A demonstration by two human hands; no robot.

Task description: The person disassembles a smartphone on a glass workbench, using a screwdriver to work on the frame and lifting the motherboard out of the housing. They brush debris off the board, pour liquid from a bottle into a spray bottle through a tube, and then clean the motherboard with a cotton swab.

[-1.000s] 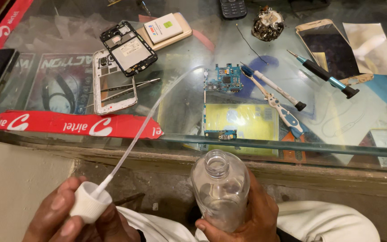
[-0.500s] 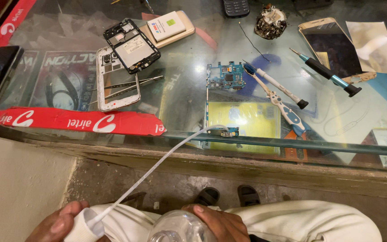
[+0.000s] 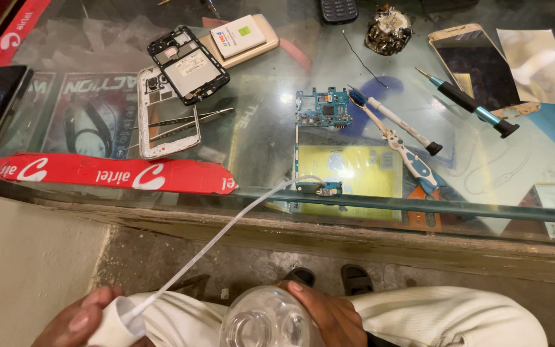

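Left hand: left hand (image 3: 78, 321) pinching a white cap (image 3: 118, 321), cut off by the lower frame edge.
Right hand: right hand (image 3: 325, 315) wrapped around a clear bottle (image 3: 264, 319); its palm is hidden behind it.
Tube: one thin white tube (image 3: 226, 231) runs from the cap up and away to the tabletop edge.
Bottle: one, open neck towards the camera, base out of frame.
Beyond the hands: glass tabletop (image 3: 258, 128); one blue circuit board (image 3: 322, 109), two tweezers (image 3: 181, 125), one white phone frame (image 3: 162, 115).
Farther right: one dark screwdriver (image 3: 467, 103).
Floor: rough concrete below, two sandals (image 3: 329, 277) partly hidden.
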